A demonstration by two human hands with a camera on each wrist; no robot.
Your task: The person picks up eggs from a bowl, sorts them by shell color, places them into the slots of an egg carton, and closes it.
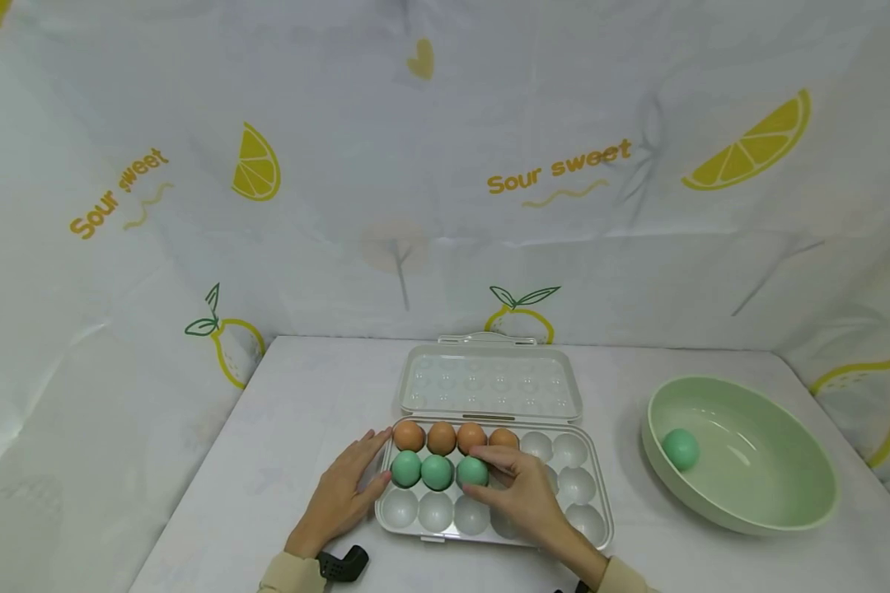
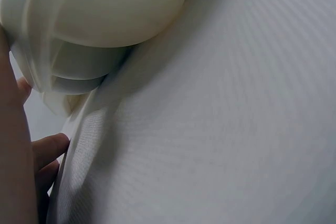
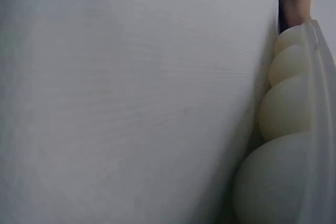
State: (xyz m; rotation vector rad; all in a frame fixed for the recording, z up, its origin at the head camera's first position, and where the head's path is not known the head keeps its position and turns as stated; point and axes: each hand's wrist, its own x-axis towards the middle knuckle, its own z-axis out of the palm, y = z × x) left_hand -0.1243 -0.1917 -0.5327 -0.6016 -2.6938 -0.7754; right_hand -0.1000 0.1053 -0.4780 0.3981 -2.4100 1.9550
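A clear egg tray (image 1: 528,542) lies on the table with its lid (image 1: 489,380) folded open behind it. Four brown eggs fill the left part of the back row, including one brown egg (image 1: 408,436) at the corner. In the middle row sit two green eggs, one of them the green egg (image 1: 437,473). Beside them my right hand (image 1: 522,494) pinches a third green egg (image 1: 472,472) between thumb and fingers at its cup. My left hand (image 1: 344,486) rests with extended fingers against the tray's left edge. The left wrist view shows the tray's cups (image 2: 121,9) from the side.
To the right stands a light green bowl (image 1: 764,461) with one green egg (image 1: 681,449) inside. The front row and the right side of the tray hold bare cups. A white patterned curtain (image 1: 445,165) hangs behind the white table (image 1: 326,379).
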